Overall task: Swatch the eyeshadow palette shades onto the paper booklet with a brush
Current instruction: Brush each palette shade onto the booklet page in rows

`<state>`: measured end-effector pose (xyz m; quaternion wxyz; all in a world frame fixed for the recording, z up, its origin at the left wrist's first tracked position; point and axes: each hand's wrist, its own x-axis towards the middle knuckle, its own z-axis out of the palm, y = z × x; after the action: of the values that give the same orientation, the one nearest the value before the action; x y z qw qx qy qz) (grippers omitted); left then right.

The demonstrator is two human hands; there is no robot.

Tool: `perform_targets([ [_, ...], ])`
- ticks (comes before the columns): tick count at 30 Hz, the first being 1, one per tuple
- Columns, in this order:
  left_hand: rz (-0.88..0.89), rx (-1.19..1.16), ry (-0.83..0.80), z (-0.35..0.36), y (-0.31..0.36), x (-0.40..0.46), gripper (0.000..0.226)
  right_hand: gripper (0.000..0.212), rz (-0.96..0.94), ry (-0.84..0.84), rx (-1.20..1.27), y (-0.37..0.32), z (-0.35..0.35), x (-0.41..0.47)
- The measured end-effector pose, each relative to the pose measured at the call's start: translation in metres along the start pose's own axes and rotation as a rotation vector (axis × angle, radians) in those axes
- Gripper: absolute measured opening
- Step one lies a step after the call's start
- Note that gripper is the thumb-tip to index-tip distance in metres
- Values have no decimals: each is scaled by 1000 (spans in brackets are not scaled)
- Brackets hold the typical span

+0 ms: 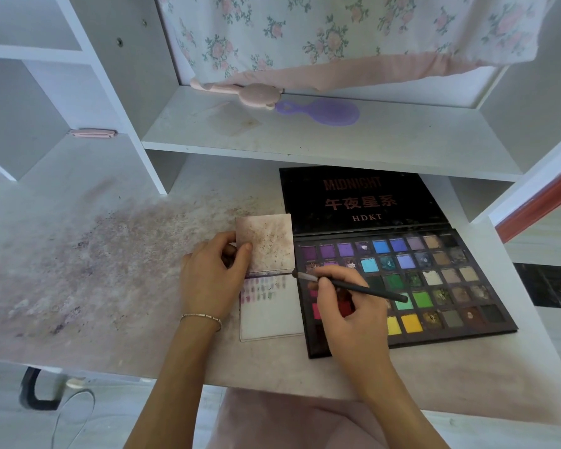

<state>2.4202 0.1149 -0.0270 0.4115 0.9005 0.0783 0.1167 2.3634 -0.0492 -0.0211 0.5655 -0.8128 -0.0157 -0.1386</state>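
Note:
The open eyeshadow palette (pixel 431 280) lies on the desk at right, its black lid (pixel 360 199) propped back. Left of it lies the small paper booklet (pixel 269 315), with rows of colour swatches on its lower page. My left hand (pixel 214 277) pinches the stained upper page (pixel 266 244) at its left edge and holds it raised. My right hand (pixel 344 306) grips a thin black brush (pixel 363 288). The brush tip (pixel 297 274) sits at the booklet's fold, by the palette's left edge. My right hand hides several pans on the palette's lower left.
The white desk (pixel 94 270) is smeared with powder stains to the left. A shelf (pixel 321 137) hangs low over the palette's lid, carrying a purple hairbrush (pixel 324 111) and a pink item (pixel 240 92). Floral cloth (pixel 337 34) drapes above. A cable (pixel 68 413) lies on the floor.

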Motion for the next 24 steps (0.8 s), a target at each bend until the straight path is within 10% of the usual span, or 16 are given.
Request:
perform_targets([
  [24,-65,33,69,7,9,-6,20,32,124,407,-131,39,-111,7],
])
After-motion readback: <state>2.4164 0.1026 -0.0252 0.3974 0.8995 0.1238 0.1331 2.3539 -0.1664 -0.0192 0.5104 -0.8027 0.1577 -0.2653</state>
